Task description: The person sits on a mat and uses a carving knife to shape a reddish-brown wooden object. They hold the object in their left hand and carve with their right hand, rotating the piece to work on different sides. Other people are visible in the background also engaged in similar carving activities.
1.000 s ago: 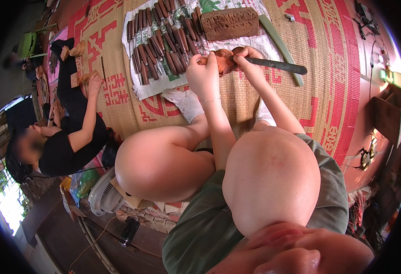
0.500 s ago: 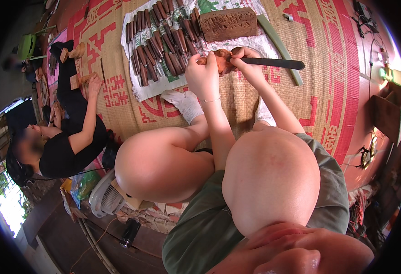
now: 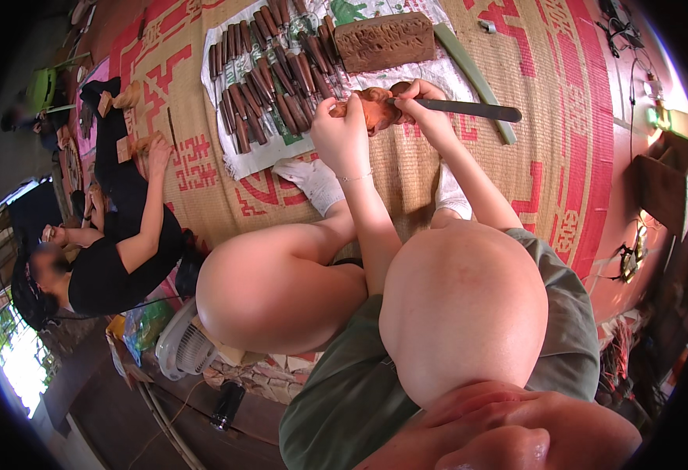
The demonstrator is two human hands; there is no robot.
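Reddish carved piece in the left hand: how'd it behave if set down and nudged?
The reddish carved piece looks like wood, so probably rigid. Its lumpy, rounded outline could make it rock. Being small enough for the left hand, it's likely fairly light.

The hands (image 3: 338,139) partly hide the reddish carving (image 3: 378,112). The tip of the dark tool (image 3: 473,108) is indistinct. The top edge crops the woven mat (image 3: 409,171).
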